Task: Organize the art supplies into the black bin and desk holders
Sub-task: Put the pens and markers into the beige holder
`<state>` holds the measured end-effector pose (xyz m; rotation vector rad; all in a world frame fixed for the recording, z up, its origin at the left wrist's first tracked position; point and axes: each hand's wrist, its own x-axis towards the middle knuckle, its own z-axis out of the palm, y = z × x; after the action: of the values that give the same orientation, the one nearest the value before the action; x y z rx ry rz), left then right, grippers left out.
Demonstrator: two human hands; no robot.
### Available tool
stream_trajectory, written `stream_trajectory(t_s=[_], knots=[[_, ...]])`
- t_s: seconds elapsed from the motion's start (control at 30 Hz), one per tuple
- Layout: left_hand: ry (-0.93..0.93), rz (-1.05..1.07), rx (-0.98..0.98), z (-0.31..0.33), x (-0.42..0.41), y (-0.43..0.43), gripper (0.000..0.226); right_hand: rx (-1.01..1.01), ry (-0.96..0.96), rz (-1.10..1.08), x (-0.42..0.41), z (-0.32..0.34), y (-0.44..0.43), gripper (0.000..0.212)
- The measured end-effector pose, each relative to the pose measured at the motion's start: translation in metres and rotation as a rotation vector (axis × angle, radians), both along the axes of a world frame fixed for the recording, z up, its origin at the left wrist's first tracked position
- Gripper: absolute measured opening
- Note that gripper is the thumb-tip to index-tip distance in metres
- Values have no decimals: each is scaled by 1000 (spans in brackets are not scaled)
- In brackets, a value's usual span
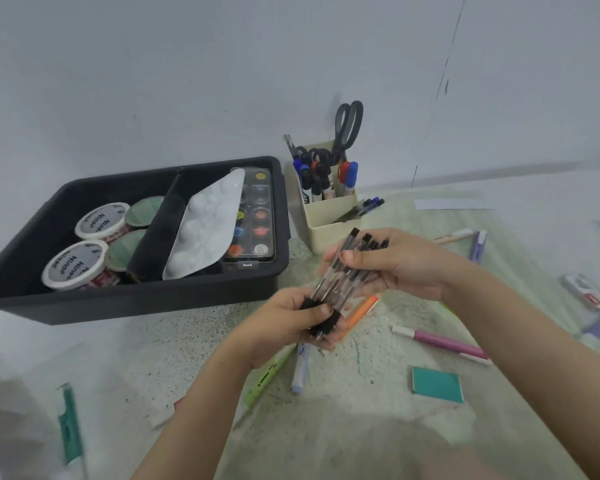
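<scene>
A bundle of clear ballpoint pens (340,275) is held in both hands just in front of the right front corner of the black bin (153,301), above the tabletop (361,417). The lower end of the bundle is gripped by the left hand (288,322), its fingers and thumb curled round the black ends. The upper part is cradled by the right hand (399,261), with the thumb laid across the barrels and the fingers curled beneath. Inside the bin, white-lidded tubs (99,220) are seen at the left, a white mixing palette (205,223) in the middle and a watercolour set (258,216) against the right wall. A beige desk holder (329,220), filled with markers (347,176) and scissors (349,124), is set just right of the bin. Further right of the bin and in front of it, a pink pen (444,342), an orange pen (361,311) and a teal pad (437,384) are scattered on the tabletop.
</scene>
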<state>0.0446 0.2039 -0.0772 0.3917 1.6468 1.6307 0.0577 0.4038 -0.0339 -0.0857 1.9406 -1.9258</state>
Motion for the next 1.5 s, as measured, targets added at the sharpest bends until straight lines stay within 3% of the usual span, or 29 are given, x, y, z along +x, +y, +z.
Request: stream_trajectory(t_s=[0.17,0.37,0.5,0.63,0.87,0.97,1.07,1.13,1.23,1.33,1.5], knots=[[115,165,-5,-1,-8,11,38,81,190,-54,-31,32,22,31],[679,131,-545,-36,2,12,53,315,484,-81,-71,65,39,14],[953,19,-715,-50,9,10,51,559,564,27,-96,63,37,14],[976,58,-714,-56,9,10,48,735,607,178,-106,51,28,14],[991,94,-684,-60,7,11,45,862,565,345,-118,29,24,12],[921,165,-623,-58,7,15,49,928,541,374,-118,22,24,23],[863,222,-527,-47,7,26,61,944,557,330,-114,24,30,44],[868,265,-445,-33,6,35,63,872,547,250,-106,28,39,45],[1046,385,-383,-10,-2,44,64,732,566,86,-91,27,57,39],[1126,543,-355,9,-17,49,70,691,539,-19,-76,17,72,51],[837,542,-261,21,-46,55,75,698,409,-83,-65,-8,86,46]])
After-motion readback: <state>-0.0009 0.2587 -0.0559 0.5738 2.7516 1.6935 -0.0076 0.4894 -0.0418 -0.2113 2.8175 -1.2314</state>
